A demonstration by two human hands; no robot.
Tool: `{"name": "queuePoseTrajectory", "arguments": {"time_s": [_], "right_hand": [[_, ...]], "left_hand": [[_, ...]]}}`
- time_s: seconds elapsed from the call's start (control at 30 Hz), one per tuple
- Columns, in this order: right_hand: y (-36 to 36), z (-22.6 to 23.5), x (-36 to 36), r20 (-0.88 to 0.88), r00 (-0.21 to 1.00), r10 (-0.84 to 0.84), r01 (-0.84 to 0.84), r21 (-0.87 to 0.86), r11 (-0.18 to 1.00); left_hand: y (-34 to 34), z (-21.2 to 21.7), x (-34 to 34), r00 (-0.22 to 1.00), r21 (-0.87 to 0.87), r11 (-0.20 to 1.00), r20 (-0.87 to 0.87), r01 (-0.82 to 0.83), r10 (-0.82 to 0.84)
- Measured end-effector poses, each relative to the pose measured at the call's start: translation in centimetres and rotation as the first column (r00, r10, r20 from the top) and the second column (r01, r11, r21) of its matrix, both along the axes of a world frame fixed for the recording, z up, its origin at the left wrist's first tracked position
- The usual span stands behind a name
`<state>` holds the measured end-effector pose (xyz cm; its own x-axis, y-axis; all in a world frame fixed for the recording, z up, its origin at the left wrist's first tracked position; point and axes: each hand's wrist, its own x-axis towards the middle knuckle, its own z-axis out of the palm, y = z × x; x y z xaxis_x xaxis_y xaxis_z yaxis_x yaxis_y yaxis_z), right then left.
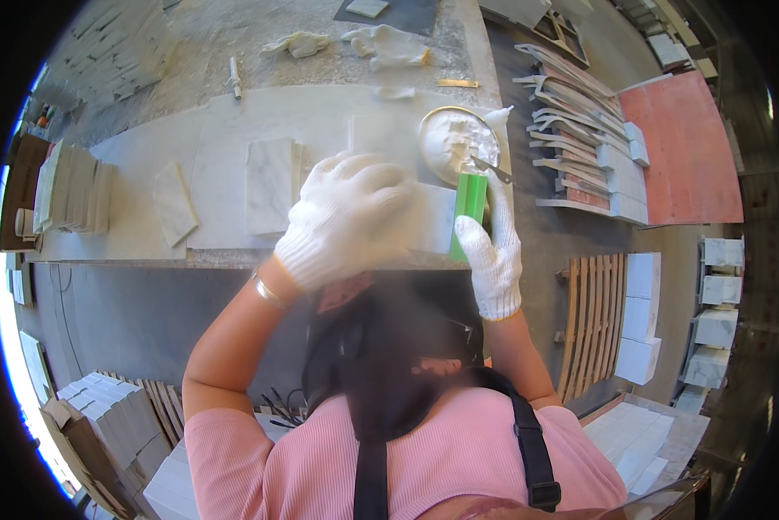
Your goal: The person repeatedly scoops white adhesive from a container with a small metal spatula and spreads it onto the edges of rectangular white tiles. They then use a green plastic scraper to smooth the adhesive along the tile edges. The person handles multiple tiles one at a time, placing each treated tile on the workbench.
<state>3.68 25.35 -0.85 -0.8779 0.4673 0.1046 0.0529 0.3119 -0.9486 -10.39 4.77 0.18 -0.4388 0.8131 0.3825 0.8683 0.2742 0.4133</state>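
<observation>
My right hand (496, 251), in a white knit glove, grips a wide scraper by its long green handle (469, 208). The scraper's pale flat blade (433, 218) points toward my left hand. A small dark putty knife (492, 168) lies across the rim of a round bowl of white paste (452, 143), close to my right fingers; whether they touch it is unclear. My left hand (346, 212), gloved the same way, is curled over the worktable beside the blade. Haze blurs its fingertips and whatever lies under them. A grey-veined marble tile (270, 186) lies just left of it.
A leaning marble piece (175, 204) and a row of upright tiles (73, 186) stand on the table's left. Loose gloves (388, 45) and a white marker-like stick (234, 78) lie behind. Right are a slotted rack (580, 139), a red board (684, 147) and a wooden pallet (592, 325).
</observation>
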Motion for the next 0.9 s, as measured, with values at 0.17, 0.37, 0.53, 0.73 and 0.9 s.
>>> {"name": "queuePoseTrajectory", "arguments": {"time_s": [0.17,0.37,0.53,0.73,0.9], "right_hand": [[0.4,0.1,0.2,0.06,0.998,-0.019,0.022,-0.046,0.999],[0.2,0.6,0.8,-0.092,0.993,0.074,-0.03,0.408,0.912],[2.2,-0.8,0.4,0.113,0.994,-0.015,0.01,0.045,0.999],[4.5,-2.5,1.6,-0.069,0.998,0.009,-0.034,-0.386,0.922],[4.4,-2.0,1.8,-0.154,0.984,0.09,-0.169,-0.647,0.743]], "left_hand": [[-0.1,0.0,-0.2,1.0,-0.007,1.0,0.016,0.019,-0.019],[0.0,0.2,0.0,1.0,0.005,1.0,0.008,0.008,-0.008],[0.1,0.6,-0.1,0.999,-0.043,0.999,0.02,0.026,-0.025],[-1.4,1.0,0.0,0.997,-0.002,0.999,-0.074,-0.039,0.039],[-4.0,1.1,2.7,0.863,-0.12,0.907,0.279,-0.404,0.422]]}}
